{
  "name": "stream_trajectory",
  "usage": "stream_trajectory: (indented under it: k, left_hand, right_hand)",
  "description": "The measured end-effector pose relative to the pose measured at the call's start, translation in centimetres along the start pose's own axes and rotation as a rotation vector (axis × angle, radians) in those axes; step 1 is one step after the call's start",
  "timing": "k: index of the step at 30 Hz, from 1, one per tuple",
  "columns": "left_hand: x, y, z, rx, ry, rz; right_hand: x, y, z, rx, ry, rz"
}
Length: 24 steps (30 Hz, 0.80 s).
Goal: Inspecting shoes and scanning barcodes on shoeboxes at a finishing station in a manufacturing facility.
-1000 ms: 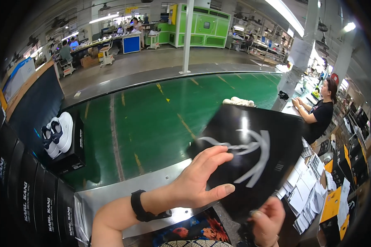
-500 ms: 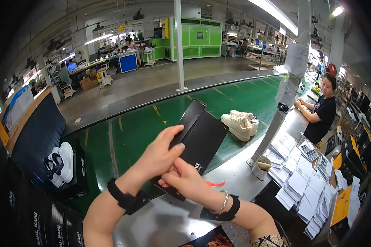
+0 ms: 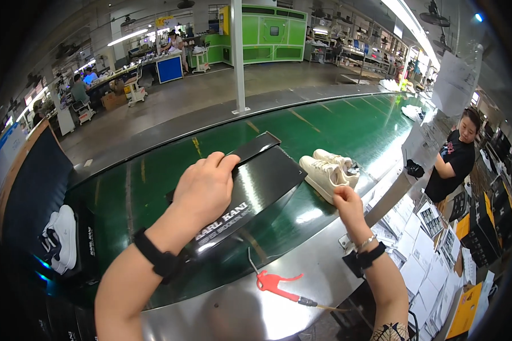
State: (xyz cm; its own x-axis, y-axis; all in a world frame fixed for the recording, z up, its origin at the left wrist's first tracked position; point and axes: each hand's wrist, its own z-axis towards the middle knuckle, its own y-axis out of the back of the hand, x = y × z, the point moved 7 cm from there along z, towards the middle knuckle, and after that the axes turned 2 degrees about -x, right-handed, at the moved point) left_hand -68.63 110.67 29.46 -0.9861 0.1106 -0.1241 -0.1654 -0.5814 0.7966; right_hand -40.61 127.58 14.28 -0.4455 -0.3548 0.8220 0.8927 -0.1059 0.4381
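A black shoebox (image 3: 267, 179) with white lettering lies aslant on the green conveyor belt, its narrow lid flap raised a little. My left hand (image 3: 206, 184) is closed over the near left edge of the box, fingertips at the flap. To the right stands a pair of cream sneakers (image 3: 324, 172) with laces, side by side. At the heel of the nearer shoe is my right hand (image 3: 350, 209), its fingers curled together; whether they grip anything is hidden. A red air blow gun (image 3: 277, 284) with a bent metal nozzle rests on the steel ledge below the box.
White sneakers with dark trim (image 3: 62, 238) sit on another black box at the left. A metal post (image 3: 401, 170) rises beyond my right hand, with white paper sheets (image 3: 424, 256) stacked beside it. A co-worker (image 3: 459, 153) in black stands at the right.
My hands have parted. The box has come down flatter onto the belt under my left hand. My right hand has moved right to the cream sneakers, uncovering the air blow gun.
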Motion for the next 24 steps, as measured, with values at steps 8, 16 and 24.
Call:
stream_trajectory:
  k: [8, 16, 24]
  left_hand:
    - [5.7, 0.7, 0.0, -0.068, 0.094, -0.021]
    - [4.9, 0.7, -0.5, 0.003, 0.101, 0.003]
    - [5.3, 1.1, -1.1, 0.024, 0.1, 0.052]
  right_hand:
    - [-12.6, 0.6, 10.6, -0.169, -0.401, -0.356]
    - [-18.7, 1.6, 14.7, -0.286, -0.627, -0.464]
    - [-23.6, -2.7, 16.4, -0.062, -0.595, 0.479]
